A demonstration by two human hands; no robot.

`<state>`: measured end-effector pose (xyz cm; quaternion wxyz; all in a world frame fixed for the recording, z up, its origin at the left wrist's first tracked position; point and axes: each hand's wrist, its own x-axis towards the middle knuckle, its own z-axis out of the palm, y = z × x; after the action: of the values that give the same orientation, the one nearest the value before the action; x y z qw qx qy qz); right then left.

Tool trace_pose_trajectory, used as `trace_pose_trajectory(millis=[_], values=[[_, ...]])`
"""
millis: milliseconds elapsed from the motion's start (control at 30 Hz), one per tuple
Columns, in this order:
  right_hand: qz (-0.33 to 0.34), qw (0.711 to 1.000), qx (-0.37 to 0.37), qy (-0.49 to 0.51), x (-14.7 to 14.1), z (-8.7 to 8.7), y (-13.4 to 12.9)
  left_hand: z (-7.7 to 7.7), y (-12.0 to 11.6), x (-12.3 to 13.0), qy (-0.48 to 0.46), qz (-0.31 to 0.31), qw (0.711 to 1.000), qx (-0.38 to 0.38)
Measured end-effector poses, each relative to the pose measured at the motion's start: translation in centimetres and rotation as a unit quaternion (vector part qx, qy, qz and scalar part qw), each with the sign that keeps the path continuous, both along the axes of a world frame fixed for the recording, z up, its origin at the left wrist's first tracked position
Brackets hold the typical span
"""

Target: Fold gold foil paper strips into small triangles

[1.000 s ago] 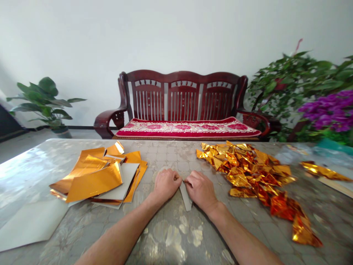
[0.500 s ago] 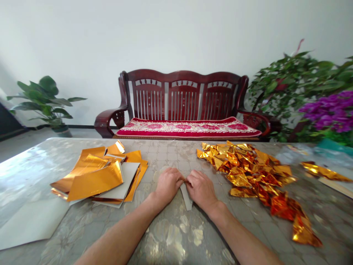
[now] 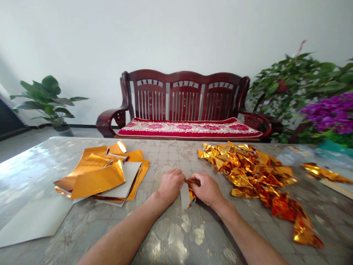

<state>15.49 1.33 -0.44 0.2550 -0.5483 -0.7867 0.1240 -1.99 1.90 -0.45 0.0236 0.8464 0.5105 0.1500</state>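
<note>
Between my hands a narrow strip of gold foil curls around a pale card strip standing out toward me. My left hand pinches the foil's near end at its fingertips. My right hand grips the foil and card edge, hiding part of both. To the left lies a stack of gold foil sheets with white backing. A crumpled heap of gold foil lies right of my right hand, not touching it.
Both piles rest on a mottled stone-look table. A large white card sheet lies at its left front, and a gold foil strip at the right. A dark wooden bench and potted plants stand beyond the far edge.
Gold foil now shows around the card strip between my hands, where only bare card showed before. My hands have shifted slightly right and lifted the foil's end.
</note>
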Motion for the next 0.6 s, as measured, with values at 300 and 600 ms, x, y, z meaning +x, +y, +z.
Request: trace_pose_trajectory(millis=[300,600], values=[[0.046,0.995,0.075,-0.050,0.37,-0.52,-0.69,-0.34,0.31,-0.26,0.001,-0.008,1.000,0.005],[0.083,0.982,0.123,-0.113,0.28,-0.55,-0.82,-0.56,0.21,-0.71,0.028,-0.048,0.998,0.018]])
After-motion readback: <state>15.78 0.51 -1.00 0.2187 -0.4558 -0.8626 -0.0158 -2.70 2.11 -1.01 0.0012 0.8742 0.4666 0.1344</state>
